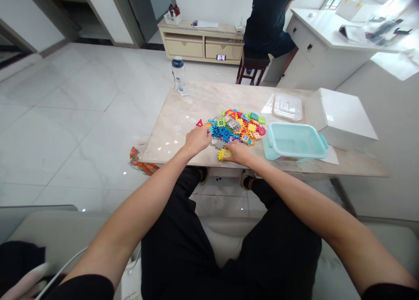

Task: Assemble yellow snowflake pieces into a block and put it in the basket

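Observation:
A heap of colourful plastic interlocking building pieces [225,129] lies on the marble-topped table [166,116]. My right hand [239,153] is closed on a yellow building piece [224,154] with a white window-like insert, at the heap's near edge. At the heap's left side is my left hand [197,140], its fingers drawn together by blue and orange pieces; what they hold, if anything, is hidden. Just beyond it sits a small red triangular piece [199,123]. Two loose white window frames [177,128] lie farther left.
Right of the heap stands a light-blue plastic tub [294,143], with a clear lid [288,106] behind it and a white box [343,116] beyond. A water bottle [179,77] stands at the far left corner. Across the room, a person [270,20] is by a stool [253,60].

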Available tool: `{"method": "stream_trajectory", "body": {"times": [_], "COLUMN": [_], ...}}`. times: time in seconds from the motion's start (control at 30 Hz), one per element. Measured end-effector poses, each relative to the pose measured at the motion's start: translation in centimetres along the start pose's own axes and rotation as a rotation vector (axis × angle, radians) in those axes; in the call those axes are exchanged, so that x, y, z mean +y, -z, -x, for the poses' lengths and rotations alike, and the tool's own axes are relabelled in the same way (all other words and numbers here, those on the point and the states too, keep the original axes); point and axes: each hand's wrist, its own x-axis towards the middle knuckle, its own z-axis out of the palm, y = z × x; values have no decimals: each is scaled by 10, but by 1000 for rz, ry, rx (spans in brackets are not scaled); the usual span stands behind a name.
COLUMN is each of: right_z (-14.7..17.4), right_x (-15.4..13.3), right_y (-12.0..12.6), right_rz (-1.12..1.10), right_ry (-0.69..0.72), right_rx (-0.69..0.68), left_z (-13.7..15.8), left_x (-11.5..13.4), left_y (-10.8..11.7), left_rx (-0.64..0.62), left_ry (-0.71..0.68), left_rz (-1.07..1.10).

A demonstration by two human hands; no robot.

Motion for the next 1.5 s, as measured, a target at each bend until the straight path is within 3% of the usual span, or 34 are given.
{"method": "stream_trajectory", "body": {"times": [0.33, 0.77, 1.03, 1.5], "right_z": [-2, -5, -12, -21], "right_x": [-16, -22, -25, -38], "right_y": [2, 4, 4, -17], "right_rz": [57, 87, 85, 5], "right_ry": [-8, 7, -65, -83], "right_rx": [-34, -28, -77, -41], "left_z": [-2, -1, 3, 3], "left_x": [-3, 0, 4, -7], "left_y": [-9, -4, 9, 5], "left_rx": [-32, -51, -80, -97], "left_ry": [-20, 6, 9, 9], "left_rz": [35, 51, -71, -58]}}
